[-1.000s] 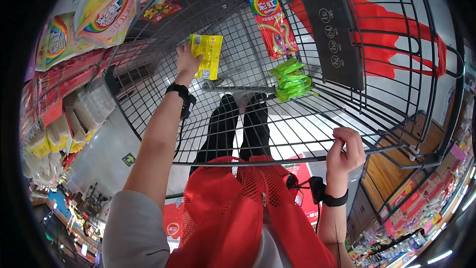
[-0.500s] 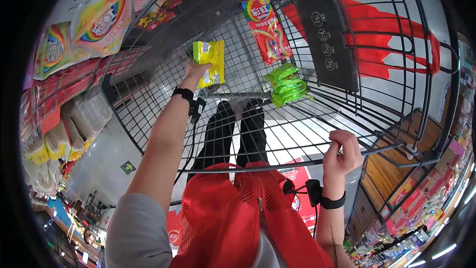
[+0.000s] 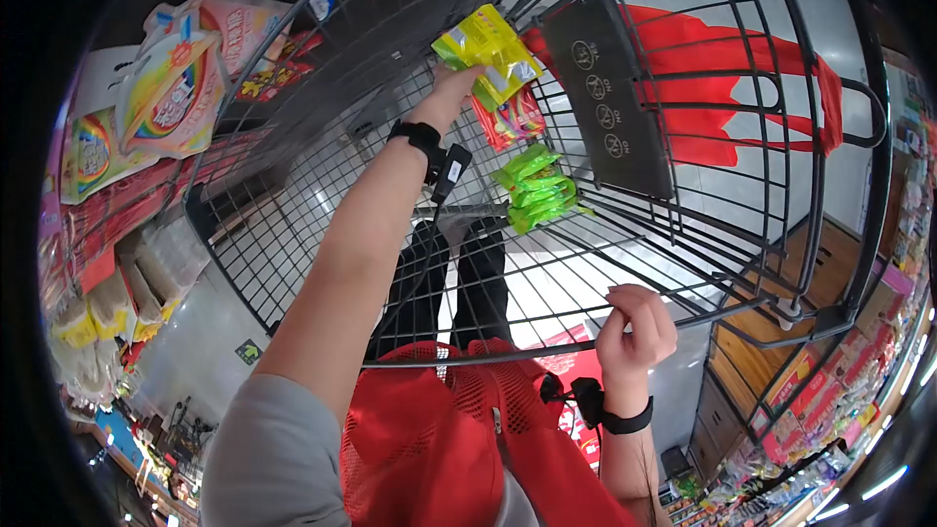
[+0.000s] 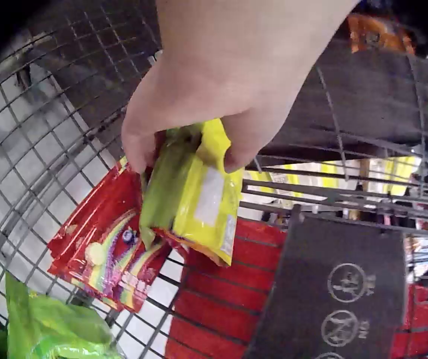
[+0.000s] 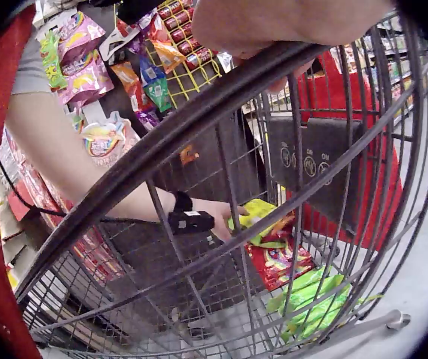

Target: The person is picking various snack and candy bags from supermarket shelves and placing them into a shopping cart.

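Observation:
My left hand (image 3: 454, 93) pinches a yellow and green snack packet (image 3: 498, 54) by its upper end, inside the wire shopping cart. In the left wrist view, thumb and fingers of that hand (image 4: 214, 75) close on the top of the packet (image 4: 212, 198), which overlaps a red candy bag (image 4: 109, 239) with a rainbow print. Beside the red bag, several bright green packets (image 3: 537, 190) lie together on the wire floor. At the near side, my right hand (image 3: 634, 332) grips the cart's rim (image 3: 488, 359); its curled fingers are partly hidden behind the bar in the right wrist view.
A black seat panel (image 3: 610, 88) with printed symbols stands at the cart's right, a red bag (image 3: 693, 88) hanging behind it. Shelves with rainbow-print candy bags (image 3: 171, 93) line the left side. More goods (image 3: 800, 395) are stacked at the lower right.
My left hand first reached to the yellow packet at the cart's left, then took hold of it and carried it right, over the red candy bag. The right hand stays on the rim.

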The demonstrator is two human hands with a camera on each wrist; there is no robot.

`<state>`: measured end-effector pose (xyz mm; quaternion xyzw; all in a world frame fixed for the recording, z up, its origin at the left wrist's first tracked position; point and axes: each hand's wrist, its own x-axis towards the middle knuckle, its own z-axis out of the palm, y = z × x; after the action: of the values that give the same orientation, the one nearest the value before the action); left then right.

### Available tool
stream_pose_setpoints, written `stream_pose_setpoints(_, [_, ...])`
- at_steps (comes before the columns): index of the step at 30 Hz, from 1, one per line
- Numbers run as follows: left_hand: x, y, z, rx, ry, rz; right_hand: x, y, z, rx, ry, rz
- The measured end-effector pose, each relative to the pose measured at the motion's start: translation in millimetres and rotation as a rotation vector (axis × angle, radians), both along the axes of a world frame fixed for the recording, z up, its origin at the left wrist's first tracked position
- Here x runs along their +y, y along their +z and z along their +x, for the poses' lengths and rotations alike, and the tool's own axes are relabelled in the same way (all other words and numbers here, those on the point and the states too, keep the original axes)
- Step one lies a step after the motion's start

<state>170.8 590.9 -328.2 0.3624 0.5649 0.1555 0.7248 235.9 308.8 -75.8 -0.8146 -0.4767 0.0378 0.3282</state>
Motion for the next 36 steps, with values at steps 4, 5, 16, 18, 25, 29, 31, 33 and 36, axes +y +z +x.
stream_pose_setpoints(4, [5,-86,14,0.337,-0.053,0.188,-3,-1,3,-0.001,0.028,0.011])
stream_pose_setpoints(5, [6,-87,15,0.341,-0.060,0.190,-4,-2,3,-0.002,0.044,0.014])
stream_pose_setpoints(16, [-1,-29,27,0.745,-0.337,0.548,-6,0,10,0.075,0.166,0.031])
stream_pose_setpoints(18, [-10,-31,14,0.755,-0.312,0.647,-5,2,9,0.103,0.169,0.009])
stream_pose_setpoints(25, [-34,119,-93,0.236,-0.370,0.693,3,9,9,0.152,0.273,-0.118])
stream_pose_setpoints(29, [-21,192,-164,0.236,0.050,0.824,2,11,5,0.129,0.248,-0.232])
stream_pose_setpoints(31, [-9,223,-191,0.455,0.295,1.115,4,12,2,0.089,0.250,-0.214])
stream_pose_setpoints(33, [9,245,-204,0.583,0.403,1.293,2,10,1,0.059,0.191,-0.301])
stream_pose_setpoints(36, [38,274,-213,0.811,0.498,1.578,2,5,-2,-0.008,0.159,-0.293])
